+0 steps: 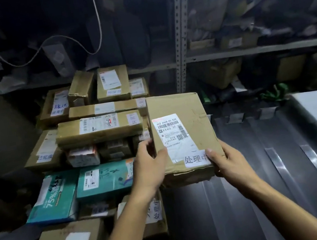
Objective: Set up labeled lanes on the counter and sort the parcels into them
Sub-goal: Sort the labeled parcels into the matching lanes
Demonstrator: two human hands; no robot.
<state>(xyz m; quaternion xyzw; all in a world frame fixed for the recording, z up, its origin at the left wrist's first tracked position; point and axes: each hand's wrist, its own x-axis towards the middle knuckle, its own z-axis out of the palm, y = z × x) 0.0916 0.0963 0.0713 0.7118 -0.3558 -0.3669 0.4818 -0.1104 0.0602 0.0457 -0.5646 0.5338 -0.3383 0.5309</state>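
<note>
At nine o'clock of the box (183, 136), parcels (99, 128) lay stacked; left hand (151, 167) and right hand (227, 159) each pinched its near corners; shelves (247, 52) behind were dim.

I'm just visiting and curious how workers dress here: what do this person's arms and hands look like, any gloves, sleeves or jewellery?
Both arms are bare as far up as the picture shows; no sleeve edge is in view. The left hand and the right hand wear no gloves, and no watch, bracelet or ring shows on them. The fingernails look short and plain.
</note>
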